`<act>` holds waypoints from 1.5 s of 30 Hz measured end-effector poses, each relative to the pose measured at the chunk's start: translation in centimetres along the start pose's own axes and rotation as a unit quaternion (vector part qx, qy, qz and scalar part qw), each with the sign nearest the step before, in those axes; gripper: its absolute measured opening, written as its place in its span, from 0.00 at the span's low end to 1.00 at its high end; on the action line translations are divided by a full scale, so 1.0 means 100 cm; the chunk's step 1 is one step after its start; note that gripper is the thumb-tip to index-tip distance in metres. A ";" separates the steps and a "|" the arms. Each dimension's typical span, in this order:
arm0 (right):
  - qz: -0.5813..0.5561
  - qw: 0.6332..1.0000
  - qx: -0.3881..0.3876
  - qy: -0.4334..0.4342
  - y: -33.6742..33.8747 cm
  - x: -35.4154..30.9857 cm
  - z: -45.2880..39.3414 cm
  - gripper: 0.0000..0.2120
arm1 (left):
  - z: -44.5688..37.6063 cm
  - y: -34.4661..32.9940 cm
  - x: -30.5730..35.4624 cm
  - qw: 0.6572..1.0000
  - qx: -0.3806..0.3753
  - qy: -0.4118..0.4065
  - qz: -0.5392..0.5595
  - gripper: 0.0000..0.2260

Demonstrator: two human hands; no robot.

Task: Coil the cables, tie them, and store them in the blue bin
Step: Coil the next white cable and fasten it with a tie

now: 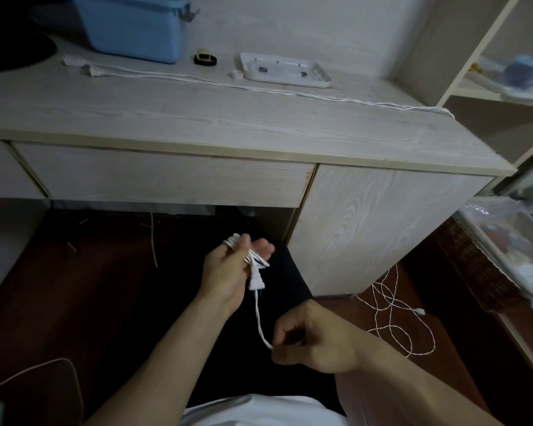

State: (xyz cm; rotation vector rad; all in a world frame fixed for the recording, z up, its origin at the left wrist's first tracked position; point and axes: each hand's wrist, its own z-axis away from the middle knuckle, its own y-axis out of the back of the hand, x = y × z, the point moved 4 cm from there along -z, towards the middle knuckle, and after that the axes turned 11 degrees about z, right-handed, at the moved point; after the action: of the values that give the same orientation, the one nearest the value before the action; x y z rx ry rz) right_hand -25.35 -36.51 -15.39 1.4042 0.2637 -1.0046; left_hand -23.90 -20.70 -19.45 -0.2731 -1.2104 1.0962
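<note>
Left hand (225, 272) is gripping a small bundle of coiled white cable (253, 259) with the plug (256, 282) dangling below it, and the right hand (308, 339) pinches the loose run of that cable lower down, down in front of the desk (228, 118). The rest trails in loops on the floor (394, 321) to the right. Blue bin (133, 26) sits at the back left of the desk, with another white cable (259, 89) stretched across the top.

We see a desk (228, 118) of pale wood grain, matt. On it the blue bin (130, 26) looks like smooth plastic, and right of the bin a white tray (320, 81) is glossy plastic. Below the desk, the floor (43, 287) is dark reddish wood.
</note>
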 end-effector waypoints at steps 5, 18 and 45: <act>-0.015 0.999 0.046 0.007 0.007 0.004 0.001 0.09 | -0.008 0.009 0.005 0.991 0.058 0.010 0.119 0.09; -0.089 0.954 0.288 0.002 0.038 0.016 0.005 0.06 | 0.018 -0.014 -0.008 0.928 -0.142 -0.034 -0.343 0.07; -0.069 0.917 0.380 -0.102 0.049 0.030 0.011 0.08 | 0.053 -0.037 -0.009 0.883 -0.319 0.207 -0.275 0.25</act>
State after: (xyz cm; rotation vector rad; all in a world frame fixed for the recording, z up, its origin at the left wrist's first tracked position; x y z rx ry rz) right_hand -20.57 -39.54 -13.87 1.9715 -0.2195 -1.4474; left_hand -26.39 -25.14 -15.43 -0.5912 -1.1232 0.1009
